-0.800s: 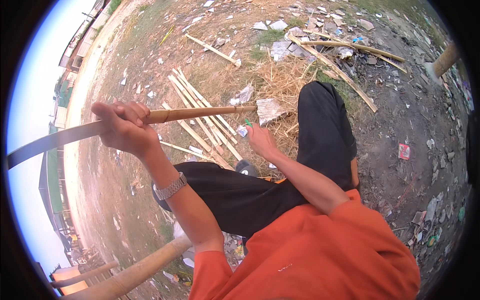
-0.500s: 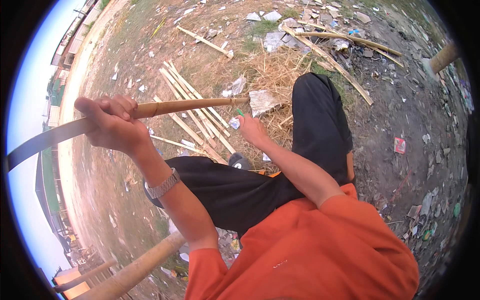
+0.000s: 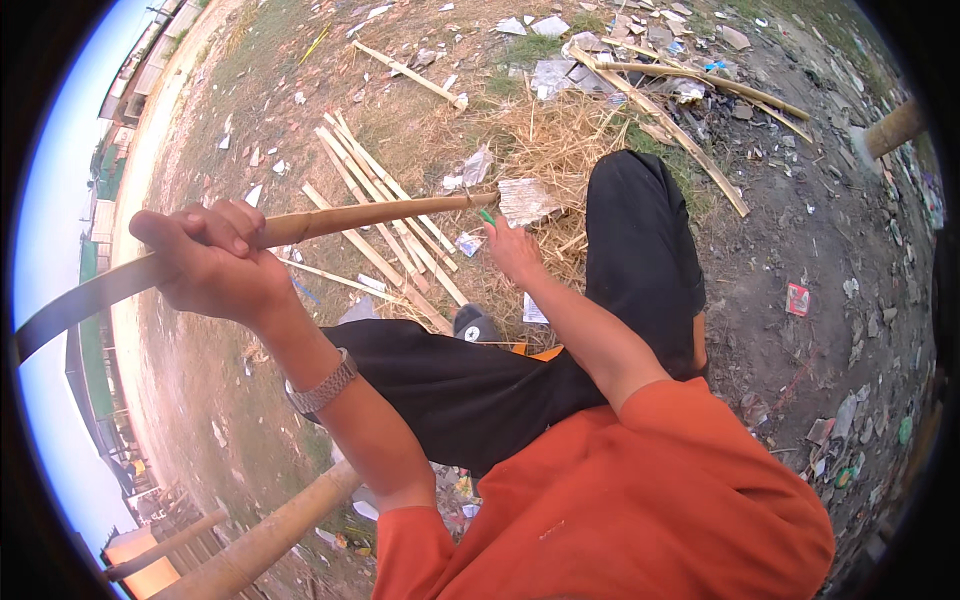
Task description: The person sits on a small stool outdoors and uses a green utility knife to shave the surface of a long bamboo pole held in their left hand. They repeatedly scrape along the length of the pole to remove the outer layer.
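My left hand (image 3: 215,258) is wrapped round a long split bamboo strip (image 3: 370,211), raised at the left. The strip's near part runs out past the left edge, and its far end touches or lies just over a pale, rough wooden block (image 3: 527,202). Close by that end, my right hand (image 3: 512,250) is closed on a small tool with a green handle (image 3: 487,217); its working part is too small to make out. Dry straw-like shavings (image 3: 560,150) lie around the block. Several split bamboo strips (image 3: 385,205) are on the ground under the held strip.
More bamboo pieces (image 3: 680,140) lie across rubble at the far right, and one short strip (image 3: 410,75) at the far left. A thick bamboo pole (image 3: 285,530) slants in at lower left; a post (image 3: 890,130) stands at right. Litter and broken tiles dot the ground.
My left hand has moved slightly left with the bamboo strip in it. My right hand has shifted slightly right and up, nearer the strip's end.
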### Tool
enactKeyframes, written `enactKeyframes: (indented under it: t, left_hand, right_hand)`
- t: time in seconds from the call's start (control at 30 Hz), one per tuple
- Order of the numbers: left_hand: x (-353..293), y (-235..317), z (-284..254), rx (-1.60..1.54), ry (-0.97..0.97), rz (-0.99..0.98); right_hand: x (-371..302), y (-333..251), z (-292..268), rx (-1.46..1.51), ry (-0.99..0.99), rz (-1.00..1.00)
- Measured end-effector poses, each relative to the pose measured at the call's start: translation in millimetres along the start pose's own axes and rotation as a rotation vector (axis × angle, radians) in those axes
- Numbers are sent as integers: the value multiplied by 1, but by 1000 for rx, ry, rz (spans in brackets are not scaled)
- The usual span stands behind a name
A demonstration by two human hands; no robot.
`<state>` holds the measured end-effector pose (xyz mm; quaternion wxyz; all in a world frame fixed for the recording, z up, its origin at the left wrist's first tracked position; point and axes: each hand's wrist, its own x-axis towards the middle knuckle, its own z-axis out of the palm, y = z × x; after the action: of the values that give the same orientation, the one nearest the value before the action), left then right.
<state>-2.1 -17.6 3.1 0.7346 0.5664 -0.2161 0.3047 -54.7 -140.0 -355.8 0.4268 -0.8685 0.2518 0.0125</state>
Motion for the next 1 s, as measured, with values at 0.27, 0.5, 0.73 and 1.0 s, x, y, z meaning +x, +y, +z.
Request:
enactKeyframes:
  t: [0.27,0.5,0.73,1.0]
  left_hand:
    - [3,6,9,140,241,7]
    - [7,1,-2,40,189,-22]
    - [-1,5,-1,-79,-11,3]
    - [-8,10,3,-88,-28,-19]
  right_hand:
    - [74,45,-31,-933,-166,-51]
    - [31,-68,-101,-38,7,-188]
    - [-112,-183,-161,524,-151,-450]
    - [-130,-183,-148,478,-9,-556]
